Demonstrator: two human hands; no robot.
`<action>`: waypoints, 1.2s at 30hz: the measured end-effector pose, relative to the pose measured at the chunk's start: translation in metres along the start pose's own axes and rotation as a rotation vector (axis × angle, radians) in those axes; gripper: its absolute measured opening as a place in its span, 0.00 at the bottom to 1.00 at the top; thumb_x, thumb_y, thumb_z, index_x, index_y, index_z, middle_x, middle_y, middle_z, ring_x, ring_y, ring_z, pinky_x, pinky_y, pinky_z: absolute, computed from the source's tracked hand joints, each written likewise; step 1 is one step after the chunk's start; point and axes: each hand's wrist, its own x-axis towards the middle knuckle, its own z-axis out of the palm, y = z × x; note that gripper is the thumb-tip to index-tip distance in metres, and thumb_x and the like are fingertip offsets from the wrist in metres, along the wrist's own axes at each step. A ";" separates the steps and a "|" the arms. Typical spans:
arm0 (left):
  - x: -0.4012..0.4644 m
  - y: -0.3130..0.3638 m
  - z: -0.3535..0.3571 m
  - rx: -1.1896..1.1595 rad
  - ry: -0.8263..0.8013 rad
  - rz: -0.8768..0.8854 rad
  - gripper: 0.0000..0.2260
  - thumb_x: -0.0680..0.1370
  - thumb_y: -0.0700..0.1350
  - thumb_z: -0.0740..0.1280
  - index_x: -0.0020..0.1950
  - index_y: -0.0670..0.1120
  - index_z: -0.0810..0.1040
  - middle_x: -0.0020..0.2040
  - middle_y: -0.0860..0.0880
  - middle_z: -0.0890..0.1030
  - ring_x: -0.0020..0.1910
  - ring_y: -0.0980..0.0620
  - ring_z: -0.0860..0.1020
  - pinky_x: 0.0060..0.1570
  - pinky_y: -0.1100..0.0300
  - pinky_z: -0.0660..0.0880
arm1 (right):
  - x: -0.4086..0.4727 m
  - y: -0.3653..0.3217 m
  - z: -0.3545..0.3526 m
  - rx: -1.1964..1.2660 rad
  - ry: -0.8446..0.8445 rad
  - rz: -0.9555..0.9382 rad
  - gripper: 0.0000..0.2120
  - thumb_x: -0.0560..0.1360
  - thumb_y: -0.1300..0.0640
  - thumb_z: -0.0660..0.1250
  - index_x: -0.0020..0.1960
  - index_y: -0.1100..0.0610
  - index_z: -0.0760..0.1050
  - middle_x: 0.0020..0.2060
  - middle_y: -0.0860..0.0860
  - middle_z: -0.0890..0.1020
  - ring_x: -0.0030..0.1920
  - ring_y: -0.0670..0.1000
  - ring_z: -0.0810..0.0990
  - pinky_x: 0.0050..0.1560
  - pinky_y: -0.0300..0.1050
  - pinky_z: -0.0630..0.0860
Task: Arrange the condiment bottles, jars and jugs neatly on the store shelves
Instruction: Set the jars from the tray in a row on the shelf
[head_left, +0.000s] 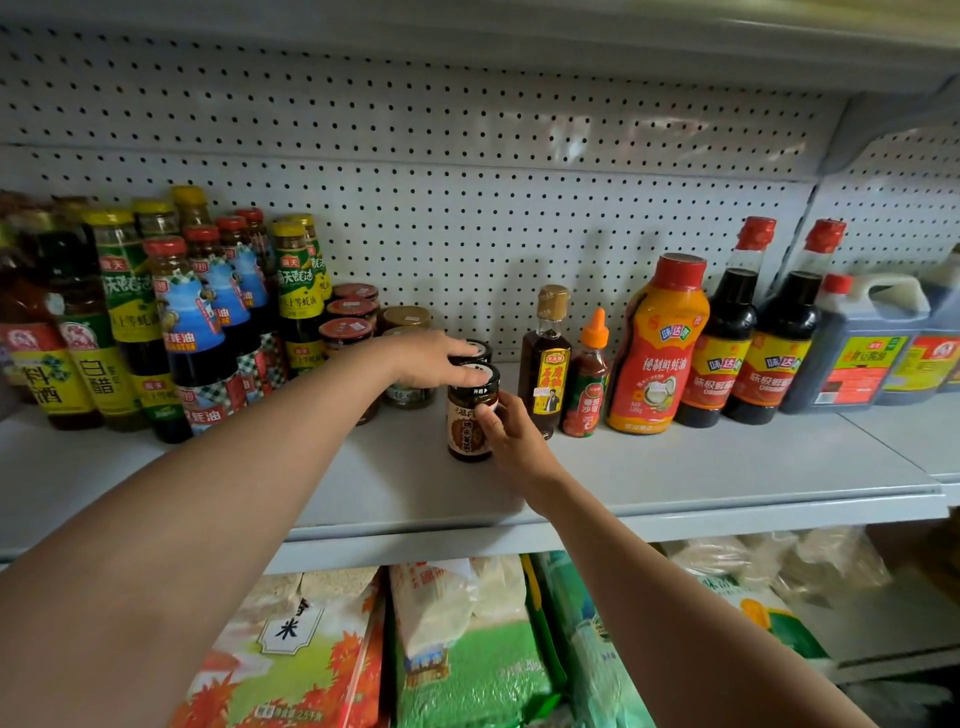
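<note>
Grey painted metal, the shelf (675, 467) carries everything you are sorting, with its pegboard back beyond your fingertips. Well off to the side of your right hand (511, 441) stand the dark soy-sauce jugs with white handles (852, 348) and the tall red-capped black bottles (727, 338), then the orange squeeze bottle of oyster sauce (654, 348); nearer that hand are the small brown glass bottle with a gold cap (545, 358) and the little red chilli bottle with an orange nozzle (587, 379). Past your left forearm crowd the yellow- and red-capped sauce bottles (208, 312) and the squat red-lidded jars (348, 327).

Between your hands is the dark glass jar with a black-and-white lid (470, 415), upright on the shelf. Your right hand pinches its side, thumb on the label; your left hand (431, 358) lies with fingers on the lid, while partly covering a like jar (475, 349) just behind.

Keep the lid steadied, slide rather than lift, and I'd judge it best to seat it squarely in front of its twin, label facing you, clear of the gold-capped bottle.
</note>
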 end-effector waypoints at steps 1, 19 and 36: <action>0.000 0.000 -0.001 0.005 -0.001 -0.003 0.33 0.75 0.71 0.60 0.77 0.61 0.62 0.80 0.46 0.58 0.79 0.44 0.56 0.72 0.48 0.58 | 0.001 0.001 -0.002 -0.010 -0.020 -0.003 0.23 0.83 0.53 0.61 0.75 0.59 0.62 0.69 0.56 0.74 0.70 0.53 0.71 0.71 0.55 0.70; 0.042 -0.005 -0.025 0.345 -0.048 -0.064 0.32 0.78 0.69 0.55 0.80 0.58 0.57 0.81 0.41 0.49 0.79 0.40 0.50 0.75 0.44 0.54 | 0.054 0.011 0.011 -0.049 0.029 -0.011 0.21 0.83 0.55 0.62 0.74 0.59 0.65 0.66 0.57 0.77 0.67 0.53 0.75 0.68 0.51 0.73; 0.112 -0.039 -0.034 0.356 -0.077 -0.116 0.30 0.82 0.63 0.50 0.82 0.53 0.50 0.80 0.40 0.54 0.79 0.40 0.53 0.75 0.43 0.57 | 0.138 0.028 0.028 -0.121 0.150 0.050 0.20 0.83 0.49 0.61 0.74 0.49 0.68 0.67 0.50 0.78 0.67 0.52 0.76 0.58 0.41 0.68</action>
